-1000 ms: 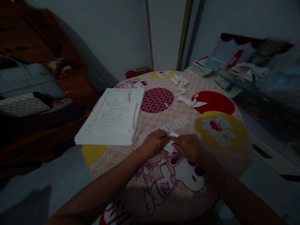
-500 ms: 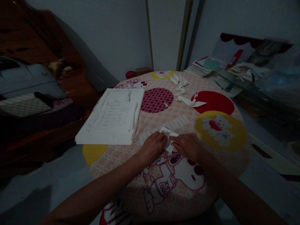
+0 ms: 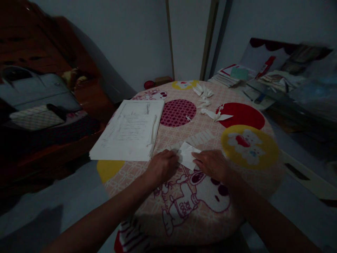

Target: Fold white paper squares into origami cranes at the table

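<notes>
Over patterned tablecloth [image 3: 202, 221], in dim light, rests both bare hands. Curls left hand [image 3: 163, 164] at the left edge of folded paper [image 3: 186, 157] (grip impossible to tell); pinches the right edge with right hand [image 3: 212, 162], the nearer, overlapping it. Has the paper between, roughly square, without clear long axis, pointing one corner away. Farther off, shows paper stack [image 3: 126, 130] leftward, white folded bird [image 3: 216, 116] rightward.

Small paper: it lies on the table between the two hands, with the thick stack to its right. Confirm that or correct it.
One side is wrong: the head view shows the stack to the left of the small paper, not to its right. The small paper does lie on the table between the left hand and the right hand.
</notes>
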`<action>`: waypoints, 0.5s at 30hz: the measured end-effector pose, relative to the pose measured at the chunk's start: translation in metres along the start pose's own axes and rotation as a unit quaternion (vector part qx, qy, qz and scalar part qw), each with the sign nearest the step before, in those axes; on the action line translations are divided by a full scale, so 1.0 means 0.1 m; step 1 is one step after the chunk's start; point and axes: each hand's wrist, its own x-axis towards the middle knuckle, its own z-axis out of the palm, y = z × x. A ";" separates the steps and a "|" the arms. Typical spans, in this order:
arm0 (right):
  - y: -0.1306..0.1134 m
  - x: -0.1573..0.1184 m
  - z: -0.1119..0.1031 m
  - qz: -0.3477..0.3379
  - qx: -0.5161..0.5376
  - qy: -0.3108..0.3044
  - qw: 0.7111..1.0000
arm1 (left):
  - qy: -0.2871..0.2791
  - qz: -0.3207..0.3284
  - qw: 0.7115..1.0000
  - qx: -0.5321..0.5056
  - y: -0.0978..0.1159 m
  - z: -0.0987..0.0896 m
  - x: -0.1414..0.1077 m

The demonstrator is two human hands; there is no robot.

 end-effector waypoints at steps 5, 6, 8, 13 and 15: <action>-0.01 0.00 -0.01 0.007 -0.013 -0.004 1.000 | 0.109 -0.100 0.982 -0.118 -0.15 0.02 0.29; -0.01 0.00 -0.01 0.007 -0.015 -0.004 1.000 | 0.108 -0.114 0.980 -0.122 -0.14 0.06 0.36; -0.01 0.00 -0.01 0.006 -0.020 -0.006 1.000 | 0.061 -0.144 0.982 -0.105 -0.10 0.14 0.46; -0.02 0.00 -0.02 0.003 -0.024 -0.006 1.000 | -0.003 -0.188 0.980 -0.060 0.02 0.21 0.54; -0.02 0.00 -0.01 0.004 -0.022 -0.002 1.000 | -0.019 -0.188 0.980 -0.064 0.00 0.19 0.53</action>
